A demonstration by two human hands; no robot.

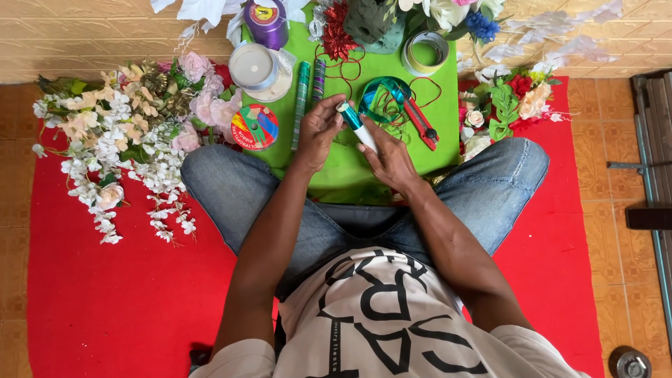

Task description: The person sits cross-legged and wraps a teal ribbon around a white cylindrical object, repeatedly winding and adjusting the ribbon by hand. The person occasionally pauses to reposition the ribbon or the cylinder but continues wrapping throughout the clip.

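I sit cross-legged on a red mat [112, 294] with a green sheet [350, 168] in front of my knees. My right hand [388, 159] grips a white stick [362, 130] whose upper end is wrapped in teal ribbon. My left hand [320, 128] pinches the teal-wrapped tip of that stick. A coil of teal ribbon [381, 94] lies on the green sheet just behind my hands, with thin red cord looping around it.
Red-handled cutters [422, 122] lie right of the teal coil. Two thin foil rolls [309, 89], a white tape spool [255, 68], a purple ribbon spool [266, 21] and a round disc [255, 127] sit nearby. Artificial flowers [122, 136] lie left, and a flower cluster [507, 105] lies right.
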